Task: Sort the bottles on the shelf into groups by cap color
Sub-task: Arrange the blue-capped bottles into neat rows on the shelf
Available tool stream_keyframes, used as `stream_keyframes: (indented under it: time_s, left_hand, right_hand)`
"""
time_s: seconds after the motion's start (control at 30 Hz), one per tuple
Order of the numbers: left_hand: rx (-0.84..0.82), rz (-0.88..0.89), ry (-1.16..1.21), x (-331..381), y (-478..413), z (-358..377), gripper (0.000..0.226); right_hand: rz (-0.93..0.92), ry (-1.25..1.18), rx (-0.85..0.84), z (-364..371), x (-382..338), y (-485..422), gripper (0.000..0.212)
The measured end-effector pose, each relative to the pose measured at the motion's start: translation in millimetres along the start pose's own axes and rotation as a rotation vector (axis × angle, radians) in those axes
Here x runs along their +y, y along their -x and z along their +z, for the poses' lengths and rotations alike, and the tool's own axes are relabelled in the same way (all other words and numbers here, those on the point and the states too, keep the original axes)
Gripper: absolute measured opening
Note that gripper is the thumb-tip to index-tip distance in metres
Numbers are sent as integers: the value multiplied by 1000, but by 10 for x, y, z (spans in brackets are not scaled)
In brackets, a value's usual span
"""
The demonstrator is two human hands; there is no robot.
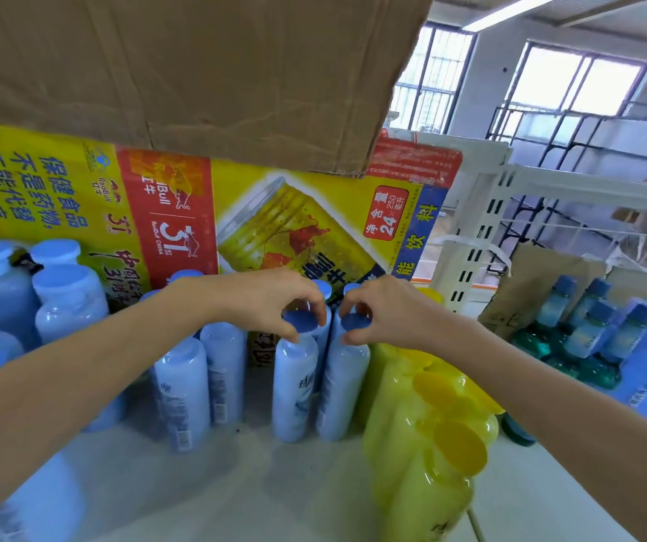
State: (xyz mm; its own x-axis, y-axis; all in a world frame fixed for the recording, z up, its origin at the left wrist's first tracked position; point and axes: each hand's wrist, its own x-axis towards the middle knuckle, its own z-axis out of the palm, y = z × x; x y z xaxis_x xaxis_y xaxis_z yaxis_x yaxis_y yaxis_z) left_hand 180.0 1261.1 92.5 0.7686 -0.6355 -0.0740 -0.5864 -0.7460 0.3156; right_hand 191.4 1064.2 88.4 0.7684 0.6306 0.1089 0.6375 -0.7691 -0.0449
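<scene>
Two pale blue bottles with dark blue caps stand side by side at the middle of the shelf (314,483). My left hand (271,301) pinches the cap of the left blue-capped bottle (294,389). My right hand (388,312) pinches the cap of the right blue-capped bottle (343,389). Just to their right stand several yellow bottles with yellow caps (427,424). To their left stand two more slim blue bottles (185,389), partly hidden by my left forearm. Wider bottles with light blue caps (68,299) are grouped at the far left.
A yellow and red drink carton (283,221) stands behind the bottles, and a brown cardboard flap (197,72) hangs overhead. A white perforated shelf upright (478,228) divides off the right bay, where small bottles with dark blue caps (595,326) and green ones stand.
</scene>
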Motion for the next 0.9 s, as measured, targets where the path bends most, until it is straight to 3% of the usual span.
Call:
stream_keyframes:
  time_s: [0.37, 0.57, 0.7, 0.9]
  left_hand:
    - [45, 15, 106, -38, 63, 43, 31]
    - [145, -99, 88, -53, 43, 54, 44]
    - [158, -124, 4, -52, 29, 78, 44]
    - [154, -100, 125, -51, 36, 80, 39]
  right_hand:
    - [80, 101, 48, 47, -61, -81, 55]
    - [-94, -56, -192, -67, 63, -18, 50]
    - [-98, -34, -154, -48, 73, -10, 46]
    - [-77, -12, -80, -39, 33, 6, 41]
